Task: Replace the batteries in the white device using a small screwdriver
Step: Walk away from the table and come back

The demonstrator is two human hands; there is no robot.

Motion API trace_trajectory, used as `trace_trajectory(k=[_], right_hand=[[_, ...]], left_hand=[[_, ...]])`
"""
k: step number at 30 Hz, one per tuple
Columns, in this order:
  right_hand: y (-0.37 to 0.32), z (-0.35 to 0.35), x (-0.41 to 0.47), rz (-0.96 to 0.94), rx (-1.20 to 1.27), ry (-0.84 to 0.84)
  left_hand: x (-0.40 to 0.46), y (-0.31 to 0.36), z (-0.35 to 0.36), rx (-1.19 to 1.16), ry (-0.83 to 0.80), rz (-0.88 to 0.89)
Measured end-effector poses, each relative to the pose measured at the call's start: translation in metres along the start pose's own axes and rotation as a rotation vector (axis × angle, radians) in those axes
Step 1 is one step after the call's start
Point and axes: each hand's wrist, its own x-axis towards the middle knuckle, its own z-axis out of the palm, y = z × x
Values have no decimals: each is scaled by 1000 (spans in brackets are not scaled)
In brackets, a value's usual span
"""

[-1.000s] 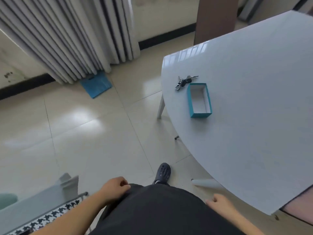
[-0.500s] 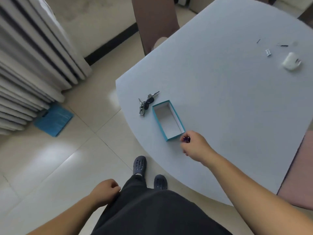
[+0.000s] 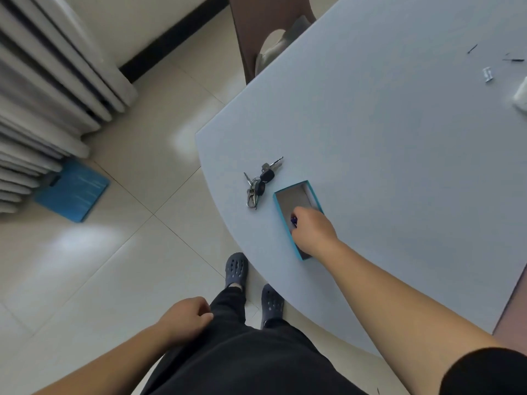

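Your right hand (image 3: 312, 230) is extended over the near end of the open teal box (image 3: 308, 187) on the pale table (image 3: 399, 155), fingers curled around a small dark blue object (image 3: 294, 220); only its tip shows between the fingers, so it cannot be identified with certainty. The hand covers the box's near half. Your left hand (image 3: 185, 316) rests loosely clenched against your black trousers (image 3: 236, 363), holding nothing visible.

A bunch of keys (image 3: 260, 182) lies just to the left of the box, beyond your right hand and apart from it. The white device (image 3: 521, 95) sits far beyond and to the right of your right hand, cut off by the frame edge. Near it lie a small white part (image 3: 487, 74) and several thin dark pieces (image 3: 513, 60); these are too small to identify. Both hands are well apart from the device.
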Motion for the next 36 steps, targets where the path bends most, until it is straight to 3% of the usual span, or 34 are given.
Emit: trace_trajectory(k=[21,30,36], right_hand=[[-5,-11,-14,7,30,45],[-24,1,-100,65,335,219],[-2,52,-196,294,723,-41]], left_hand=[[21,-5,-29,118,-52,57],[32,0,-56,272,-87,77],[42,8,-75,479,-74,77]])
